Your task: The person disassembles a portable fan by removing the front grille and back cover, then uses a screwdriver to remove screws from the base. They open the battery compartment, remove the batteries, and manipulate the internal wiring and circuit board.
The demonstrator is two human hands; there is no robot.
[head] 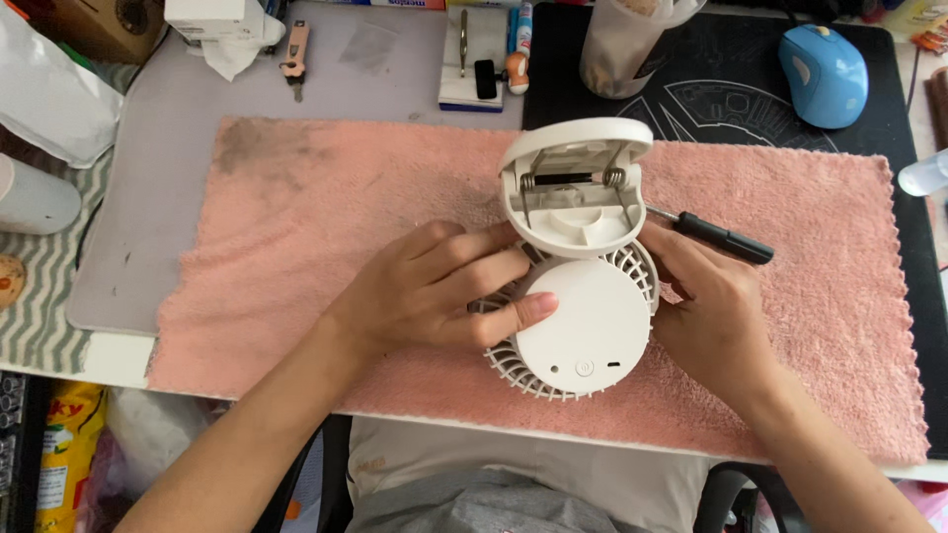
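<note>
Hands (425,291) (706,306) both grip your fan (583,331), its clip (576,188) open; you are mid-inspection, so reach next for the screwdriver (716,237).

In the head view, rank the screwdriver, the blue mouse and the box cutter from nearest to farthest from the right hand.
From the right hand:
1. Screwdriver, just above the fingers, on the pink towel.
2. Blue mouse, top right on the dark mat.
3. Box cutter, far top left.
</note>
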